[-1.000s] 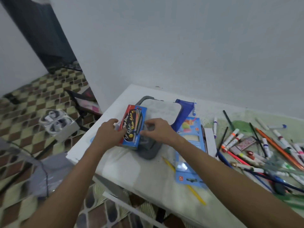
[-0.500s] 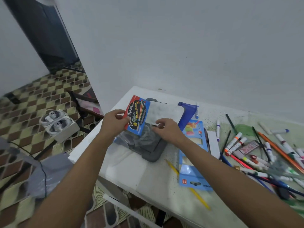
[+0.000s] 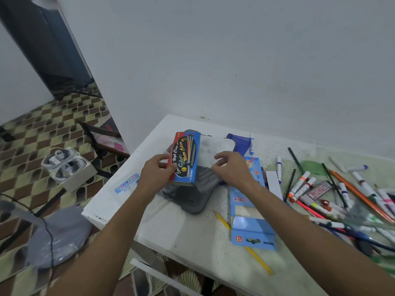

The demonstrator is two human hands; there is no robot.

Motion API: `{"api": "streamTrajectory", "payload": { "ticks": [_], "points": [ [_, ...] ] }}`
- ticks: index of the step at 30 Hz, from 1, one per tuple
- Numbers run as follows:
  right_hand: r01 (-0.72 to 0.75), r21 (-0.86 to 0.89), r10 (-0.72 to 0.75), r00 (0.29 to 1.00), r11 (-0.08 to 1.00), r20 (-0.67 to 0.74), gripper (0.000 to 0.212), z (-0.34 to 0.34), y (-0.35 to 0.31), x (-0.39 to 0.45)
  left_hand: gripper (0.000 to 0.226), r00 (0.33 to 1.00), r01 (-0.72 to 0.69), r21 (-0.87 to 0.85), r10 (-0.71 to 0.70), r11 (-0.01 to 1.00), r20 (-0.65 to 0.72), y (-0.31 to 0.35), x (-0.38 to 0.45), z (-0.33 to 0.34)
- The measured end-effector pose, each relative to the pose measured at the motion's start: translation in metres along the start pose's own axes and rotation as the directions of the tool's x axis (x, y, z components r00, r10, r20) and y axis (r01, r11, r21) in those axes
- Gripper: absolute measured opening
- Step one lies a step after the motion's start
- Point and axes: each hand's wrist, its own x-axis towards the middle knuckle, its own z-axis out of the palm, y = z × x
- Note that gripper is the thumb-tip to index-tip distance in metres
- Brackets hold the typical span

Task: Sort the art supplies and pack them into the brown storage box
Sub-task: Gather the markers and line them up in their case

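My left hand grips a red and blue water-colour box by its left edge and holds it upright above a grey case on the white table. My right hand sits just right of the box, its curled fingertips pinching the edge of a translucent white cover that lies over the case. A flat blue 12-colour pack lies under my right wrist. No brown storage box is in view.
Several markers, pens and pencils are heaped on the table's right side. A yellow pencil lies near the front edge and a "color pen" sleeve at the left edge. A fan base and a shoe box stand on the floor at the left.
My left hand has raised the water-colour box from the grey case and turned it upright. My right hand stayed at the translucent cover's edge.
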Motion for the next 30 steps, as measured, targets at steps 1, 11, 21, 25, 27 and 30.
{"api": "streamTrajectory", "payload": {
  "ticks": [1,11,21,25,27,30],
  "points": [
    [-0.012,0.022,0.012,1.000,1.000,-0.019,0.030,-0.011,0.006,-0.003,0.034,1.000,-0.013,0.017,0.013,1.000,0.018,0.002,-0.003,0.005],
    [-0.109,0.338,0.163,0.977,0.935,-0.134,0.018,-0.074,0.056,-0.046,0.034,0.953,-0.299,0.368,0.258,0.880,0.156,0.016,-0.024,0.064],
    [-0.121,0.601,0.300,0.932,0.790,-0.205,0.026,-0.091,0.069,-0.067,0.052,0.910,-0.415,0.340,0.382,0.844,0.163,0.008,-0.040,0.088],
    [-0.094,0.709,0.373,0.894,0.699,-0.249,0.027,-0.103,0.069,-0.076,0.057,0.909,-0.416,0.391,0.376,0.821,0.179,0.003,-0.047,0.100],
    [-0.088,0.737,0.402,0.878,0.670,-0.260,0.030,-0.112,0.070,-0.082,0.061,0.918,-0.396,0.401,0.343,0.826,0.199,0.000,-0.047,0.103],
    [-0.074,0.756,0.409,0.872,0.651,-0.267,0.028,-0.127,0.071,-0.094,0.066,0.926,-0.378,0.453,0.321,0.807,0.201,-0.004,-0.045,0.108]
  ]
}}
